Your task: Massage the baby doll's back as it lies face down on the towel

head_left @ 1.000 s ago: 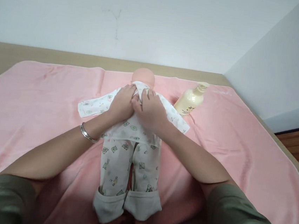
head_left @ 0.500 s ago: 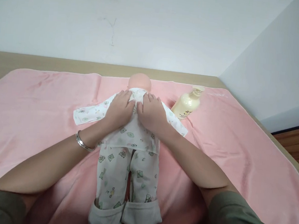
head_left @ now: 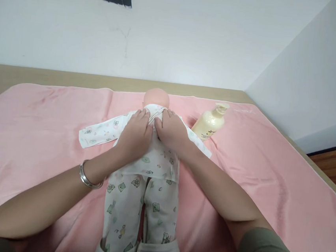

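A baby doll (head_left: 157, 97) lies stretched out on the pink blanket, the bare back of its head pointing away from me. It is dressed in a white printed shirt (head_left: 155, 160) and matching trousers (head_left: 125, 211) with turned-up cuffs. Across the left of its upper back rests my left hand (head_left: 137, 133), fingers laid flat toward the shoulder. My right hand (head_left: 174, 130) lies on the right side in the same way, its thumb pointing inward. Between the two hands the shirt is creased below the neck. Both hands cover part of the shoulders.
A cream pump bottle (head_left: 209, 124) leans by the doll's right-hand sleeve. The pink blanket (head_left: 43, 130) covers most of the wooden surface (head_left: 124, 83), which meets a white wall (head_left: 194, 37) at the back. A silver bangle (head_left: 87, 177) circles my left wrist.
My left hand has turned slightly and its thumb now lies closer along the fingers. The shirt near the neck is more wrinkled. The whole view has shifted, so things sit lower.
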Demonstrator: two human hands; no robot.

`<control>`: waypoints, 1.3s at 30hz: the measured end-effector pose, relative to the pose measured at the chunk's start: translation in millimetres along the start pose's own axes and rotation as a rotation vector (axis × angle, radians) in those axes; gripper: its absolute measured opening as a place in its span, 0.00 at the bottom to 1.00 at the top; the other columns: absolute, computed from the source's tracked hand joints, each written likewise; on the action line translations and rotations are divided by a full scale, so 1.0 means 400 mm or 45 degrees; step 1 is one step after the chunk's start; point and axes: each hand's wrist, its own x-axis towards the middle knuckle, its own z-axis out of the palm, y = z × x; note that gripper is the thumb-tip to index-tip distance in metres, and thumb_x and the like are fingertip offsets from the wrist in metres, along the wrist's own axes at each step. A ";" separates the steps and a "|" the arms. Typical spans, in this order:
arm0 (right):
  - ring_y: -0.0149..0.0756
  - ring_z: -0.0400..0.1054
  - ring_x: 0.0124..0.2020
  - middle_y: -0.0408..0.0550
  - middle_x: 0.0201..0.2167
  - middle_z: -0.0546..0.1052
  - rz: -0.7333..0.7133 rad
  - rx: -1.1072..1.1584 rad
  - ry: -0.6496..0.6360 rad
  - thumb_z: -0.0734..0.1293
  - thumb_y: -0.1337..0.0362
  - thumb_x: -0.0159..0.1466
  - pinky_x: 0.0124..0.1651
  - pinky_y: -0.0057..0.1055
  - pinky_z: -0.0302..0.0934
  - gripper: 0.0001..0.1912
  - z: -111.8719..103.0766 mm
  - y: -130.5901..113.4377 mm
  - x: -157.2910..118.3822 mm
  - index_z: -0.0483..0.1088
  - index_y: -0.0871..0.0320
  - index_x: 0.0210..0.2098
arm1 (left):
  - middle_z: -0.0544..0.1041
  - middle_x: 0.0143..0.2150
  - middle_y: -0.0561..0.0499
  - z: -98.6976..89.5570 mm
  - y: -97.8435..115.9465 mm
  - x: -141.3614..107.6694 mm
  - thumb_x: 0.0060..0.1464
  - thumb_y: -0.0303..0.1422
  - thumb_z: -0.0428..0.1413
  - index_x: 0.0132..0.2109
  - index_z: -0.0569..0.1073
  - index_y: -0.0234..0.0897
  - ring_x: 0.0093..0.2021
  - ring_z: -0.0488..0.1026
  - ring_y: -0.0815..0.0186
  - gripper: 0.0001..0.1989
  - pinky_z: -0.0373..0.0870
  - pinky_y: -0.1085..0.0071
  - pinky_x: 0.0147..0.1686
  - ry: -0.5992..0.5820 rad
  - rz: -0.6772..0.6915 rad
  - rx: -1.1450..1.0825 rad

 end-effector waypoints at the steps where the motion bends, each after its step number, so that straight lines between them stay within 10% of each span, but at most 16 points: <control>1: 0.61 0.69 0.66 0.71 0.62 0.76 -0.032 -0.058 0.017 0.54 0.62 0.78 0.71 0.51 0.61 0.27 0.003 -0.011 -0.018 0.68 0.77 0.64 | 0.76 0.63 0.31 -0.010 -0.008 0.017 0.67 0.34 0.40 0.55 0.72 0.31 0.69 0.69 0.43 0.21 0.65 0.43 0.72 -0.031 -0.051 -0.028; 7: 0.61 0.64 0.72 0.76 0.68 0.70 -0.228 -0.217 0.070 0.54 0.66 0.76 0.75 0.50 0.58 0.29 0.008 -0.051 -0.080 0.64 0.80 0.69 | 0.80 0.44 0.39 -0.034 -0.043 0.078 0.65 0.38 0.42 0.35 0.62 0.43 0.49 0.76 0.48 0.10 0.74 0.48 0.56 -0.069 -0.230 -0.156; 16: 0.56 0.67 0.67 0.69 0.67 0.71 0.072 0.161 0.010 0.57 0.59 0.76 0.73 0.49 0.59 0.27 0.005 0.001 0.014 0.69 0.74 0.64 | 0.76 0.65 0.34 0.002 -0.047 0.047 0.66 0.39 0.40 0.63 0.73 0.29 0.68 0.70 0.46 0.29 0.62 0.46 0.72 0.054 -0.197 -0.174; 39: 0.57 0.63 0.70 0.68 0.68 0.71 0.069 0.113 0.027 0.58 0.61 0.77 0.76 0.50 0.54 0.28 0.029 -0.003 0.002 0.66 0.75 0.68 | 0.79 0.62 0.35 0.020 -0.051 0.050 0.65 0.38 0.42 0.59 0.76 0.28 0.64 0.74 0.45 0.28 0.67 0.43 0.70 0.148 -0.195 -0.165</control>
